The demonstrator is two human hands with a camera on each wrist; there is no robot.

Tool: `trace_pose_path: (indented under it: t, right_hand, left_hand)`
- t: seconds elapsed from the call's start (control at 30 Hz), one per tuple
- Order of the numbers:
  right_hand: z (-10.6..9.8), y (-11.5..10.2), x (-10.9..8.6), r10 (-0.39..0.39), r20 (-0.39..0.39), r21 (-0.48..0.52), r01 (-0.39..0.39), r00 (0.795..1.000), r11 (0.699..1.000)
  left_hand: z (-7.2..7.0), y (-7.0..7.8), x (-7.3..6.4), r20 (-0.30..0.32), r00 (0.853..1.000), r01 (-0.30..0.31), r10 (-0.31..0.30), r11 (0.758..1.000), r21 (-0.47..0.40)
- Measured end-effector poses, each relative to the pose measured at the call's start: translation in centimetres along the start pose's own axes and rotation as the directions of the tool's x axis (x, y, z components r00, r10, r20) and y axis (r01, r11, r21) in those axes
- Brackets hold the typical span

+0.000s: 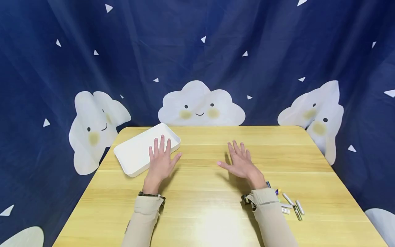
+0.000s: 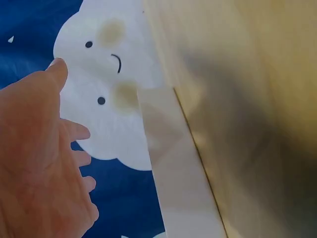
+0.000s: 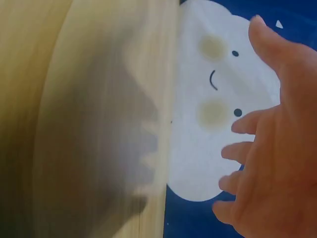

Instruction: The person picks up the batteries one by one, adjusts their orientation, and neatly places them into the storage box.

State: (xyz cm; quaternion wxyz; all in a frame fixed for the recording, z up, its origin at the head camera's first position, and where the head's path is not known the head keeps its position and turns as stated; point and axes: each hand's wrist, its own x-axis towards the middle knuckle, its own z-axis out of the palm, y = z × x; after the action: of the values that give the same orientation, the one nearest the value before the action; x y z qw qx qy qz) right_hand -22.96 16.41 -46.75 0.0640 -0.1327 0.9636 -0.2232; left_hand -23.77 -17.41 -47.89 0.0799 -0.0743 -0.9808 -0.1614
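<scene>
My left hand (image 1: 161, 164) hovers with spread fingers over the near right side of a white rectangular tray (image 1: 135, 151), hiding part of its rim. In the left wrist view the tray's side wall (image 2: 183, 183) stands beyond that hand. To the right, my right hand (image 1: 242, 165) is held above the bare wood, fingers apart, holding nothing. Just beyond its wrist lies a small group of items: a white stick-like piece (image 1: 288, 199), a silver cylinder (image 1: 300, 207), a dark metallic stick (image 1: 297, 213) and a small white block with print (image 1: 285, 210). My right sleeve partly covers the group.
Both hands are over a light wooden table (image 1: 200, 188) with rounded far corners. A dark blue curtain (image 1: 197, 51) with smiling clouds and white triangles surrounds its far and side edges. Small blue and yellow bits (image 1: 277, 191) peek out beside the right cuff.
</scene>
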Motion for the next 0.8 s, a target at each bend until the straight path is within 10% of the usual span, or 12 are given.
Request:
trace_pose_path:
  t: [0.5,0.8]
  right_hand:
    - [-0.3,-2.5,3.7,-0.138,0.005,0.253,0.133,0.990,0.958]
    - [0.8,-4.8,7.0,-0.158,0.020,0.352,0.141,0.987,0.925]
  left_hand:
    - [-3.9,-5.5,-1.8,0.025,0.990,0.138,-0.136,0.986,-0.096]
    - [-5.4,-8.7,-4.5,-0.001,0.950,0.307,-0.313,0.934,-0.185]
